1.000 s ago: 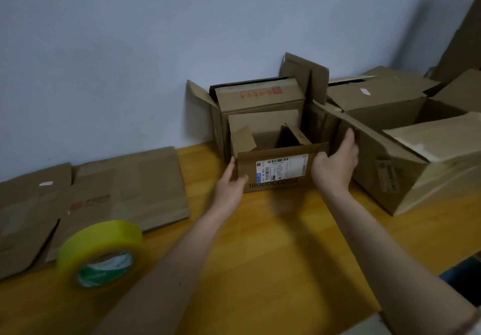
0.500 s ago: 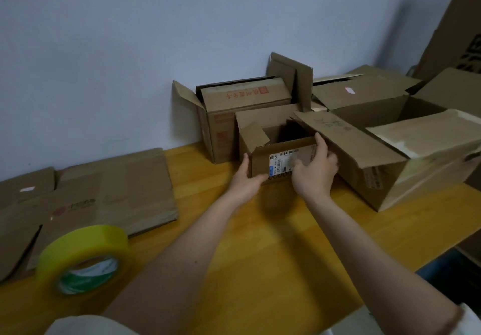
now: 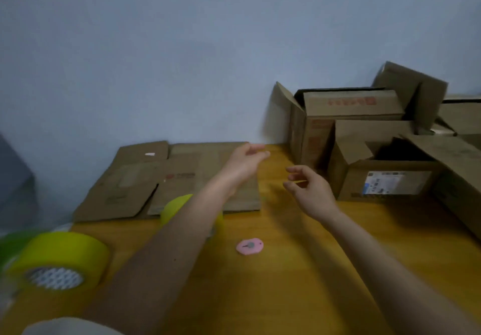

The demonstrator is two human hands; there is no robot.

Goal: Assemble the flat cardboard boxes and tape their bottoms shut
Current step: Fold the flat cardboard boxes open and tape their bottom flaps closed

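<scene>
1. The left hand (image 3: 243, 161) hangs in the air above the right edge of the flat cardboard, fingers loosely extended toward the far right, holding nothing.
2. The right hand (image 3: 309, 190) hovers just beside it to the right, over bare wooden table (image 3: 299, 282), fingers relaxed and slightly curved, thumb apart from them, also empty. It is near the labelled box but not touching it.
3. The flattened cardboard boxes (image 3: 166, 181) lie on the far left part of the table against the wall, their long axis running left to right, one sheet overlapping the other.
4. A yellow tape roll (image 3: 173, 208) sits at the near edge of that cardboard, mostly hidden behind the left forearm.
5. A small pink cutter (image 3: 249, 246) lies flat on the table between the two forearms.
6. A second, larger yellow tape roll (image 3: 58, 259) rests at the near left, its core facing the near side.
7. To the right, an assembled small box with a white shipping label (image 3: 385, 181) stands open-topped, label facing the near side.
8. Behind it a taller box with red print (image 3: 346, 115) stands against the wall (image 3: 182, 48), flaps up.
9. More open boxes crowd the far right edge; the picture is blurred there.
</scene>
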